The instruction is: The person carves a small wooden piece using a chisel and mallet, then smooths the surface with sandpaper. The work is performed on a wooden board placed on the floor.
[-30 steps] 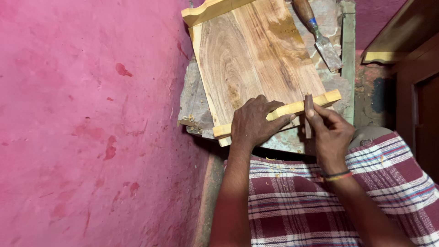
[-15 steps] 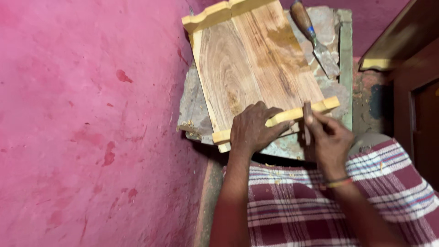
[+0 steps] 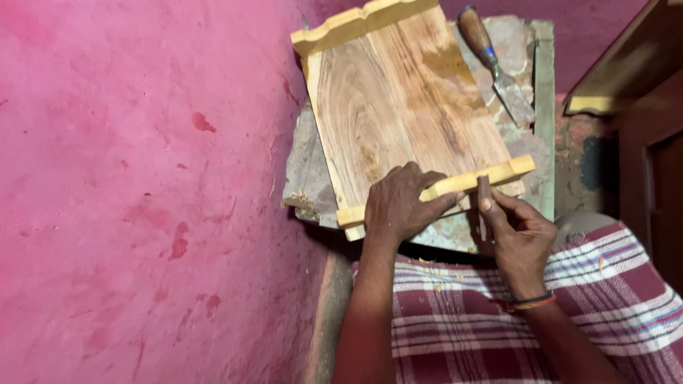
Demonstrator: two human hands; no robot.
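Broadly, a pink wall (image 3: 128, 199) fills the left of the scene, with a dark wooden frame (image 3: 640, 114) at the far right. Between them a rough stone slab (image 3: 306, 178) carries a wooden board (image 3: 398, 107), its grain running near to far, with a pale yellow moulded strip (image 3: 356, 23) across its far end. A checked cloth (image 3: 462, 320) covers the person's lap at the near edge. Across the board's near end lies a second yellow strip (image 3: 491, 176). The left hand (image 3: 402, 206) lies flat on it, fingers spread, pressing it down. The right hand (image 3: 519, 238) is closed around a small dark tool (image 3: 484, 206), held upright just beside the strip. A wooden-handled chisel (image 3: 494, 64) lies on the slab, right of the board, well apart from both hands.
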